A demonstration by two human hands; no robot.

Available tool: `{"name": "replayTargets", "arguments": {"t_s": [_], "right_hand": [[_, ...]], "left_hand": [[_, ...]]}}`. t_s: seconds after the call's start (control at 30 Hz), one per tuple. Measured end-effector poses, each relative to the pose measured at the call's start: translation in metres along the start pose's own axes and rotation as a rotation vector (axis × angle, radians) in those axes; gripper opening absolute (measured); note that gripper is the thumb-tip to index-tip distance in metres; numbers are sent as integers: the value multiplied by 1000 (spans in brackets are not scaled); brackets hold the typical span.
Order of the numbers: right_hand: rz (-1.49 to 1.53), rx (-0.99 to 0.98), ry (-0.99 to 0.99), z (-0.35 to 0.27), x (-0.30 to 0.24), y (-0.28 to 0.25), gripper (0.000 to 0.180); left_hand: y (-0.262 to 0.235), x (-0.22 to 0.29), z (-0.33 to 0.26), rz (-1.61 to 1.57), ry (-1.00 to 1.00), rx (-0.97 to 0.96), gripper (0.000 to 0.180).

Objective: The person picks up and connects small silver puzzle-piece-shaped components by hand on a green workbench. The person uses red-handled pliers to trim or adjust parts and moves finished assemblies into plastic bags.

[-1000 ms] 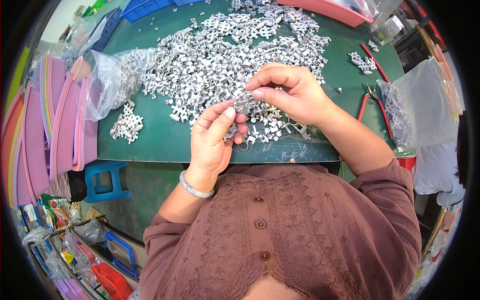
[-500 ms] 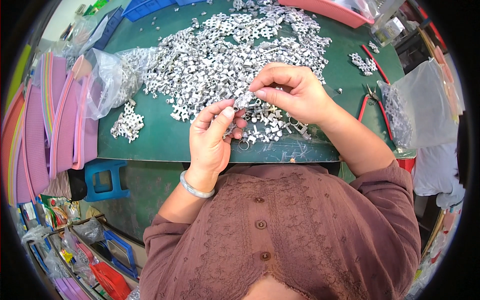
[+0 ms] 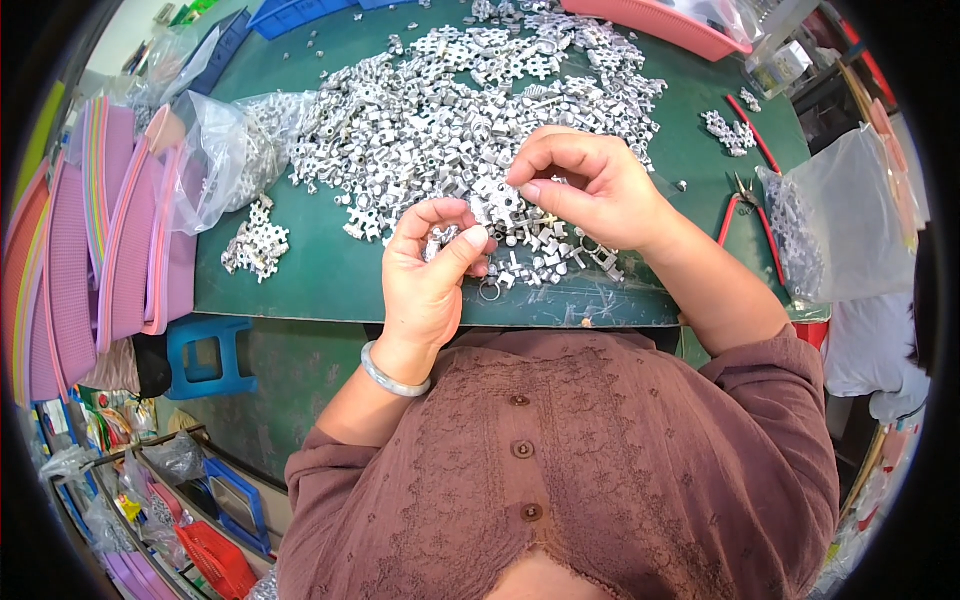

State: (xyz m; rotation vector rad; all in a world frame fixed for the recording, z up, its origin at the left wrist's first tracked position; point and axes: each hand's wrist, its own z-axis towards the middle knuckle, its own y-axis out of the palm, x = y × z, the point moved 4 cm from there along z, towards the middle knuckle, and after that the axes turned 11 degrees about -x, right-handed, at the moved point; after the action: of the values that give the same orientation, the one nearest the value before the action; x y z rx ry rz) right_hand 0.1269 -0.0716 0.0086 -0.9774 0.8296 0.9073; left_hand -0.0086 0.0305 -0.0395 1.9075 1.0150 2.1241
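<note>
Over the table's front part, my right hand (image 3: 590,190) pinches a silver jigsaw-shaped metal piece (image 3: 497,204) between thumb and forefinger. Just left of it, my left hand (image 3: 428,262) is cupped, its fingers curled round small silver metal parts (image 3: 438,241). The thumb of this hand points toward the jigsaw-shaped piece; whether they touch, I cannot tell. Beyond both hands spreads a large heap of small silver metal parts (image 3: 400,130). Below the right hand lie more loose parts (image 3: 540,262), with a metal ring (image 3: 489,291) near the table's edge.
Red-handled pliers (image 3: 742,205) lie at the right, beside a clear bag of silver parts (image 3: 800,240). At the left are another clear bag (image 3: 240,160) and stacked purple baskets (image 3: 120,230). A pink tray (image 3: 660,25) and blue bins (image 3: 300,15) stand at the back.
The jigsaw-shaped piece has turned and moved slightly right with my right hand, away from the left fingertips. My left hand has opened a little, showing the parts in its curl.
</note>
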Motion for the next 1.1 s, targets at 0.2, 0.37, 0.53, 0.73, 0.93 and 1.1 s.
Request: {"name": "replayTargets", "arguments": {"t_s": [0.2,0.37,0.53,0.73,0.93,1.1], "right_hand": [[48,-13,6,-1,2,2,11],[37,-34,-9,0,1,1,11],[43,-42,-46,0,2,2,12],[242,-16,56,-3,8,6,17],[349,-10,89,-4,6,8,29],[304,13,90,-1,7,8,25]], "left_hand": [[3,3,0,95,50,-12,31],[-4,0,1,288,123,-49,32],[2,4,-1,313,160,-34,25],[-3,-2,-2,208,63,-68,25],[-1,-4,-1,-15,-49,-57,19],[-6,1,-1,-287,-81,-94,13]]}}
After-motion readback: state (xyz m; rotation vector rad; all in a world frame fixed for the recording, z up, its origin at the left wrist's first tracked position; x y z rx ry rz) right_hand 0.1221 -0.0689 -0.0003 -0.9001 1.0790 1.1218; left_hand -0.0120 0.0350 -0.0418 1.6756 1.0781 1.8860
